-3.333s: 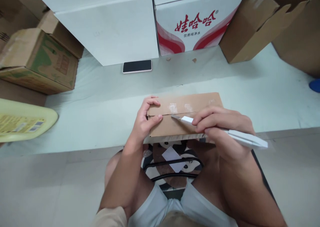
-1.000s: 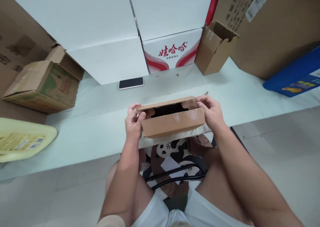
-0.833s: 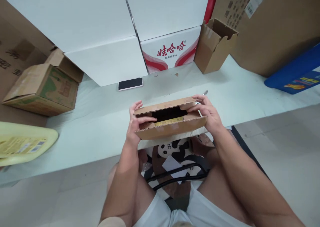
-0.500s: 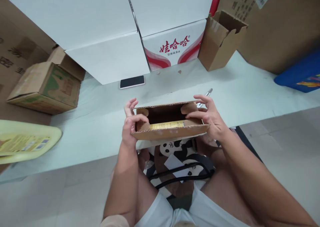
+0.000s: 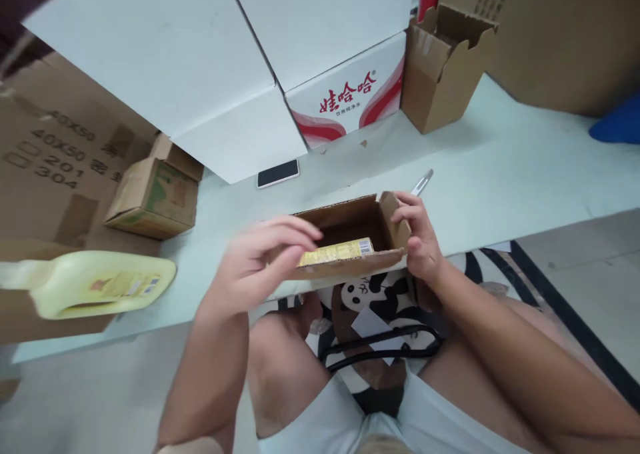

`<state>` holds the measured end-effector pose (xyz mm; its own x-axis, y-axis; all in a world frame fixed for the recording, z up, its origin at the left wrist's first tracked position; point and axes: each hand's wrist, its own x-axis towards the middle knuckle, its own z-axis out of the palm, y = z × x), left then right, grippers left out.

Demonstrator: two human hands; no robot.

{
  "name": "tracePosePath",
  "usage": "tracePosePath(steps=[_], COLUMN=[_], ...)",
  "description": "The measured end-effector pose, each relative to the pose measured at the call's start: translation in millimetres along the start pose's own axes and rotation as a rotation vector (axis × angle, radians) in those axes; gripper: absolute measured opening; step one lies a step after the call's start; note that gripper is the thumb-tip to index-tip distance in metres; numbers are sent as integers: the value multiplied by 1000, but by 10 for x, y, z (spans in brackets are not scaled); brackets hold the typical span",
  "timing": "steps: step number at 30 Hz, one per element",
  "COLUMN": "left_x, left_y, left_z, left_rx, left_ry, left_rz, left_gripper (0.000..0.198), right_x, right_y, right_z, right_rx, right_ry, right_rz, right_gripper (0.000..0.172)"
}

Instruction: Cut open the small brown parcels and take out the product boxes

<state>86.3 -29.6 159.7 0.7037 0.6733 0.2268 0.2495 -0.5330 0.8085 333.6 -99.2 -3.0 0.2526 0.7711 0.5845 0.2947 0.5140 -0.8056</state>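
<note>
A small brown cardboard box (image 5: pixel 345 265) with its top open stands at the table's front edge before me. Inside, along the near wall, lies a narrow yellow packet (image 5: pixel 340 251) with a barcode at its right end. My right hand (image 5: pixel 423 241) grips the box's right end, its fingers on the raised end flap (image 5: pixel 393 215). My left hand (image 5: pixel 265 261) is over the left end, slightly blurred, fingers stretched out and thumb apart. It hides that end of the box, and I cannot tell whether it touches the cardboard.
Behind the box lie a phone (image 5: pixel 278 173) and a silver, pen-like tool (image 5: pixel 423 182). White cartons (image 5: pixel 345 97) line the back, with an open brown box (image 5: pixel 443 74) to their right. At left are a pale yellow bottle (image 5: pixel 115 284) and a closed carton (image 5: pixel 155 197).
My left hand has left its grip inside the left end and now lies over it with fingers extended. The right end flap now stands up under my right fingers. The view has shifted left.
</note>
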Motion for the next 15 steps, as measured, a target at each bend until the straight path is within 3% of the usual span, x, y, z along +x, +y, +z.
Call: tracePosePath(steps=[1,3,5,7,10,13,14,15], left_x=[116,345,524,644,774,865,879,884], left_y=[124,206,89,-126,-424,-599,-631,-651], left_z=[39,145,243,309,369,441,471,501], left_rx=[-24,-153,-296,-272,-4,277,345,392], left_ry=[-184,-401,-449,-506,-617,-756,-782,-726], left_rz=[-88,-227,-341,-421,-407,-358,-347,-318], left_gripper=[18,29,38,36,37,54,60,63], right_x=[8,28,43,46,36,28,28,30], right_y=[2,11,23,31,38,35,31,25], right_z=[-2,-3,1,7,8,5,4,3], right_rx=[3,16,43,70,91,113,119,120], right_ry=[16,49,67,57,46,32,24,16], right_rz=[28,76,95,100,100,70,55,43], right_gripper=[54,58,61,60,57,52,50,49])
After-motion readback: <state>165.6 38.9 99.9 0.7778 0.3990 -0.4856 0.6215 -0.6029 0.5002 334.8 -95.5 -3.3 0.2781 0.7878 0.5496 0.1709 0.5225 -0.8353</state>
